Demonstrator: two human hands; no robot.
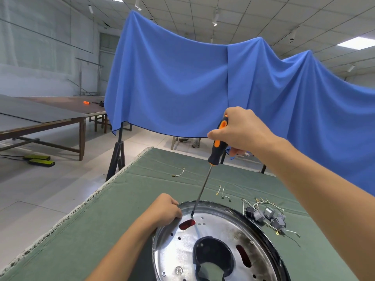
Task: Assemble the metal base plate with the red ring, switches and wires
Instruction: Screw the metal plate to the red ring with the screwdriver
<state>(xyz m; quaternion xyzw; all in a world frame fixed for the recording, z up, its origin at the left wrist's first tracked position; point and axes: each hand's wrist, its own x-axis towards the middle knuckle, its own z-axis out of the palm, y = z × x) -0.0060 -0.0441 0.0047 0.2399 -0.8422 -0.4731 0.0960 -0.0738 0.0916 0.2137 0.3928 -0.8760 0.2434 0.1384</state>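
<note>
Your right hand (239, 130) is up over the far half of the counter (113, 209), its fingers (215, 135) wrapped round the black-and-orange handle of a screwdriver (218, 145). The shaft slants down and to the left, and its tip sits on the metal base plate (219, 236) near the plate's far left edge, just beyond a red slot (187, 224) where the red ring shows through. A second red slot shows further right and nearer you on the plate.

Your left hand (165, 207) holds the plate's far left rim, fingers curled over the edge, just left of the screwdriver tip. The plate lies flat on the green cloth at the near side of the counter, with a dark opening in its middle and small holes and screws scattered over it.

Just right of the plate, the grey switches (265, 216) lie in a cluster with their wires (261, 201) tangled around them. A few loose wire pieces lie further out: two short ones (223, 193) just beyond the plate, and one curved piece (179, 173) well apart on the far left of the cloth. A blue cloth (182, 78) hangs behind the counter.
</note>
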